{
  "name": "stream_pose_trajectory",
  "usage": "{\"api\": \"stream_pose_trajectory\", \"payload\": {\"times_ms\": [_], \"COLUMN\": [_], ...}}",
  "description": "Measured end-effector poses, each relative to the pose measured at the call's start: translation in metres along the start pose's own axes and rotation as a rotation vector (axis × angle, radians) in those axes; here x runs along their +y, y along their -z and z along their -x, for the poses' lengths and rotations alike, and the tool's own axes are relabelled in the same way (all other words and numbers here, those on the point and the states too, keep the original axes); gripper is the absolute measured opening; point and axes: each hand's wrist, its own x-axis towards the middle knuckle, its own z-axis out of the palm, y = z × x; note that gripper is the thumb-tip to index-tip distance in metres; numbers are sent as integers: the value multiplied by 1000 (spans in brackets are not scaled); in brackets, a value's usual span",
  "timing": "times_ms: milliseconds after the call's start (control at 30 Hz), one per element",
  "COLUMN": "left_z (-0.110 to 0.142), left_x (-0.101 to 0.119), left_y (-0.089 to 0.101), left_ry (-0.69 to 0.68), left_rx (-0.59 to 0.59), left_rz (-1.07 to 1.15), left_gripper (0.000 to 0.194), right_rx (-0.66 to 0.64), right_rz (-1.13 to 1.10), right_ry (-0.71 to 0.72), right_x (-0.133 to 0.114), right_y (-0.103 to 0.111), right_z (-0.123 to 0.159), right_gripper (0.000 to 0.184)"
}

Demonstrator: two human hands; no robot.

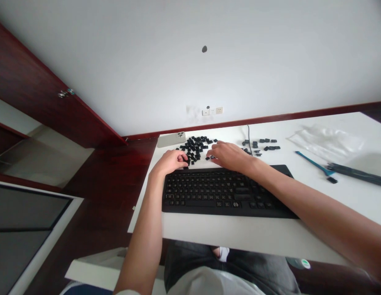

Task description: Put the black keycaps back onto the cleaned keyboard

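A black keyboard (202, 203) with its key caps taken off lies along the near part of the white table. Behind it is a loose pile of black keycaps (195, 146). My left hand (172, 161) is at the near left edge of the pile, its fingers curled with a dark keycap (186, 161) at the tips. Right of the pile, my right hand (229, 155) reaches over the keyboard's back edge with fingers apart. A keycap (208, 158) lies by its fingertips. My right forearm covers part of the keyboard's right side.
A phone (168, 140) lies behind the pile. Sorted keycaps (272, 148) and a cable (249, 135) are to the right. Further right are a blue brush (313, 161), a bundle of black strips (359, 173) and a clear plastic bag (328, 141). The table's left edge is near my left arm.
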Motion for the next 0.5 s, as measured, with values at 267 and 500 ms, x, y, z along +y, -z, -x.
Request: {"api": "stream_pose_trajectory", "payload": {"times_ms": [267, 500], "left_z": [-2, 6], "left_x": [8, 10], "left_y": [-8, 6], "left_ry": [-69, -34], "left_rx": [97, 18], "left_rz": [4, -37], "left_gripper": [7, 16], "right_rx": [57, 61], "right_rz": [-54, -91], "right_ry": [11, 23], "right_x": [0, 1], "right_y": [-13, -12], "right_z": [-6, -6], "right_gripper": [23, 15]}}
